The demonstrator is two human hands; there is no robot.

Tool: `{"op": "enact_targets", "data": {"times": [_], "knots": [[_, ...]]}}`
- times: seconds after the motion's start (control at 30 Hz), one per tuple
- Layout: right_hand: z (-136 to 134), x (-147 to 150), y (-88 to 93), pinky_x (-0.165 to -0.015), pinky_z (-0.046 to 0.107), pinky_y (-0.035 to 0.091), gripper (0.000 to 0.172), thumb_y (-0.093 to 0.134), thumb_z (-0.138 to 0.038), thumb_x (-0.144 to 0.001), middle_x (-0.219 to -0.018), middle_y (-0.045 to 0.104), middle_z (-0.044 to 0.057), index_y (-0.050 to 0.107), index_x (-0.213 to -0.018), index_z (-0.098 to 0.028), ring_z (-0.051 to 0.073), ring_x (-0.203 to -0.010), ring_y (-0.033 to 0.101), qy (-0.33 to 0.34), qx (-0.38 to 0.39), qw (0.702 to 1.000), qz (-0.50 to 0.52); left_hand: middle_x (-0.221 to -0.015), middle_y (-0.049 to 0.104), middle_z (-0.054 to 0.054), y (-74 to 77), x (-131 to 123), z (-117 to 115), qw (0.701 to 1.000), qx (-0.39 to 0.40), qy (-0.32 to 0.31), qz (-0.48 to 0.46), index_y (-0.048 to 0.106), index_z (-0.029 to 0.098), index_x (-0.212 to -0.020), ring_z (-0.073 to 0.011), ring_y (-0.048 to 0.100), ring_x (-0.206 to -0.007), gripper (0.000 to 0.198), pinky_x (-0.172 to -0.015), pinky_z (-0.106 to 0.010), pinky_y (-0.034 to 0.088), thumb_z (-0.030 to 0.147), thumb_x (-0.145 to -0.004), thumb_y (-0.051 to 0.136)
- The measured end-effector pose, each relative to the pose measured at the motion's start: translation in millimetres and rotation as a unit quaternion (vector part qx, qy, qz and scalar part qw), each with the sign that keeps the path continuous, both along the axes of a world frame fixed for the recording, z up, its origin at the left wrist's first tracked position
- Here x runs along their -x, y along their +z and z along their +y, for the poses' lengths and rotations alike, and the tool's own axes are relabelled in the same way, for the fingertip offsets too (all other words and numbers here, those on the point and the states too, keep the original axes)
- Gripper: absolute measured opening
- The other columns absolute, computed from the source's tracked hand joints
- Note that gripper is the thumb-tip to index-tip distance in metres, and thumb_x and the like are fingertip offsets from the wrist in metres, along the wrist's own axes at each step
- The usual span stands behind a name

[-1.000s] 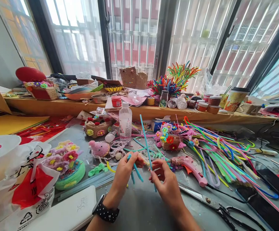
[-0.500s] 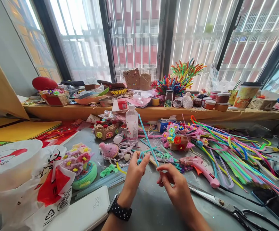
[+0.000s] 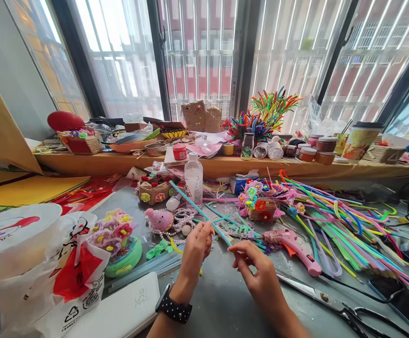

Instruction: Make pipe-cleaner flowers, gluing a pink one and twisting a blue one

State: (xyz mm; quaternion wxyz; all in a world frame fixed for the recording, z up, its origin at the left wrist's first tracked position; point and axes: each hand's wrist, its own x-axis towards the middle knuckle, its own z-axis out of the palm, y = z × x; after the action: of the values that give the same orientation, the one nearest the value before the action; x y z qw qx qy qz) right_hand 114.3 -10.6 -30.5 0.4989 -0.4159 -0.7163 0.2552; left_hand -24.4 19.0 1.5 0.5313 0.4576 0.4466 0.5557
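The left hand (image 3: 196, 246) and right hand (image 3: 257, 272) are both working a blue pipe cleaner (image 3: 192, 204) just above the near middle of the table (image 3: 218, 305). The right thumb and forefinger (image 3: 235, 247) are pinching its near end. The left fingers (image 3: 206, 231) are bunched together against the stem a little farther along and seem to be gripping it, though the contact itself is partly hidden. The free length is slanting up and away to the left, with its tip in front of the bottle (image 3: 193, 180).

To do this well, I judge the two pinches should be sitting close together, so the wire is bending only between them. The long free end should be swinging clear of the bottle and the flower basket (image 3: 258, 206). The glue gun (image 3: 290, 244) and scissors (image 3: 331, 300) are lying to the right, out of the way.

Compared with half a second ago, the stem is leaning much farther left. It was standing steeper then, and the blue loop at the left fingertips is no longer showing.
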Motion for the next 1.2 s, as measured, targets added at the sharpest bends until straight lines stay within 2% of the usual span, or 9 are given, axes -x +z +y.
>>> {"op": "enact_targets", "data": {"times": [0.17,0.37,0.6,0.73,0.8,0.9,1.0,1.1,1.2], "knots": [[0,-3,3.6,-0.061,0.023,0.047,0.019,0.039,-0.014,-0.081,-0.085,0.057,0.005,0.056,-0.085,-0.019,0.014,-0.073,0.056,0.031,-0.027,0.999,0.002,-0.038,0.022,0.013,3.7,1,0,0.998,0.020,0.046,0.022,0.045,0.017,-0.078,-0.0025,0.015,-0.034,0.034,-0.034,-0.014,0.013,0.046,-0.064,0.056],[2,-6,3.5,-0.068,0.025,0.044,0.019,0.040,-0.014,-0.080,-0.083,0.059,0.004,0.057,-0.083,-0.020,0.015,-0.077,0.055,-0.005,-0.041,0.999,-0.021,-0.040,0.034,0.008,6.6,-2,-3,0.996,-0.011,0.086,-0.016,0.054,0.013,-0.064,-0.0014,0.022,-0.035,0.031,-0.034,-0.015,0.013,0.043,-0.064,0.057],[9,-19,2.4,-0.081,0.038,0.037,0.015,0.045,-0.021,-0.078,-0.090,0.059,0.006,0.059,-0.082,-0.019,0.020,-0.089,0.051,-0.214,-0.071,0.973,-0.038,-0.049,0.051,0.005,9.4,14,2,0.970,-0.057,0.178,-0.157,0.059,0.013,-0.072,0.0003,0.024,-0.032,0.026,-0.034,-0.016,0.018,0.037,-0.066,0.056],[8,-20,5.9,-0.085,0.043,0.033,0.021,0.051,-0.029,-0.074,-0.100,0.052,0.009,0.060,-0.089,-0.019,0.023,-0.095,0.046,-0.303,-0.090,0.949,-0.006,-0.050,0.054,0.004,9.8,16,2,0.967,-0.070,0.152,-0.192,0.060,0.013,-0.072,0.0010,0.022,-0.031,0.022,-0.034,-0.016,0.017,0.033,-0.069,0.054],[6,-17,6.7,-0.077,0.039,0.040,0.026,0.049,-0.033,-0.075,-0.095,0.053,0.008,0.059,-0.093,-0.018,0.021,-0.086,0.050,-0.255,-0.030,0.965,0.056,-0.051,0.055,0.003,9.8,11,0,0.975,-0.065,0.106,-0.186,0.060,0.014,-0.072,0.0013,0.021,-0.031,0.021,-0.034,-0.016,0.017,0.033,-0.069,0.052],[2,-11,5.9,-0.068,0.033,0.045,0.031,0.043,-0.038,-0.079,-0.091,0.057,0.007,0.057,-0.099,-0.019,0.018,-0.077,0.054,-0.102,0.082,0.973,0.188,-0.052,0.057,0.002,8.8,0,-4,0.993,-0.028,0.009,-0.111,0.062,0.013,-0.073,0.0006,0.021,-0.031,0.025,-0.035,-0.017,0.017,0.036,-0.070,0.052],[2,-7,4.6,-0.074,0.031,0.045,0.027,0.045,-0.039,-0.079,-0.089,0.061,0.004,0.062,-0.088,-0.020,0.016,-0.082,0.055,-0.011,0.126,0.932,0.339,-0.052,0.058,-0.001,6.0,-8,-7,0.998,0.006,-0.069,-0.007,0.063,0.010,-0.071,0.0000,0.023,-0.031,0.029,-0.034,-0.019,0.013,0.037,-0.069,0.053],[4,-9,5.6,-0.083,0.032,0.042,0.021,0.051,-0.036,-0.077,-0.081,0.063,0.001,0.064,-0.075,-0.020,0.014,-0.083,0.056,0.039,0.158,0.876,0.455,-0.046,0.051,0.002,2.7,-9,-5,0.998,0.005,-0.062,-0.009,0.062,0.011,-0.070,-0.0005,0.023,-0.033,0.029,-0.035,-0.018,0.013,0.039,-0.068,0.054],[7,-14,8.8,-0.085,0.033,0.042,0.020,0.050,-0.034,-0.078,-0.079,0.064,0.000,0.064,-0.077,-0.020,0.013,-0.082,0.057,0.065,0.183,0.831,0.521,-0.036,0.036,0.007,1.3,-4,-2,0.999,-0.003,-0.012,-0.051,0.060,0.011,-0.060,-0.0007,0.022,-0.033,0.029,-0.036,-0.018,0.017,0.039,-0.066,0.057]]}}
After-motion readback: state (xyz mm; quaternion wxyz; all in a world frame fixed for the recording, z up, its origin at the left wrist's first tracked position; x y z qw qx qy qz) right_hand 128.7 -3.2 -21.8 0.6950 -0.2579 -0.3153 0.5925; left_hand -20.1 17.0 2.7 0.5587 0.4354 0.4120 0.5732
